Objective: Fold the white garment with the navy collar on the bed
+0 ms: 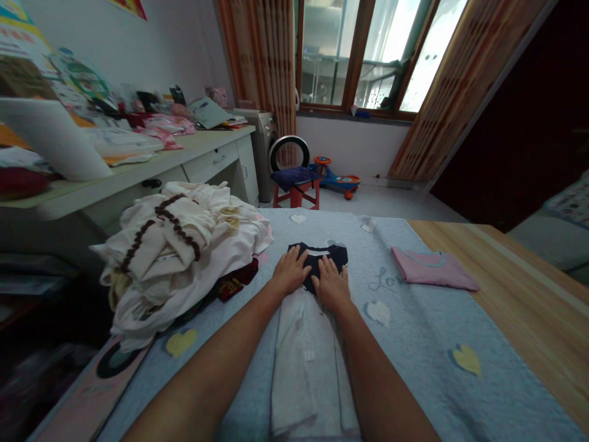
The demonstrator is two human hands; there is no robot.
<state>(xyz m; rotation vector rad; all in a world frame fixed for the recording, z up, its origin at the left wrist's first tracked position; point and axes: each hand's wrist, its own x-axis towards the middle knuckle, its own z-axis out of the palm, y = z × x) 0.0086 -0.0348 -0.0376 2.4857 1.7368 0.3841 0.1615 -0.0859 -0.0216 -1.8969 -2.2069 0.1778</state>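
Observation:
A white garment (306, 362) with a dark navy top part lies lengthwise on a light blue blanket (405, 344) with heart patterns. My left hand (291, 270) rests flat on the left of the navy part, its fingers spread. On the right of that same part lies my right hand (332, 283), also flat with fingers apart. The navy neckline shows beyond and between both hands. The garment's sides are folded inward, making a long narrow strip toward me.
A heap of white clothes (184, 245) stands at the left, with dark red cloth under its edge. At the right lies a folded pink garment (435, 269). Beyond the far edge are a red stool (297, 195) and a cluttered desk (202, 150).

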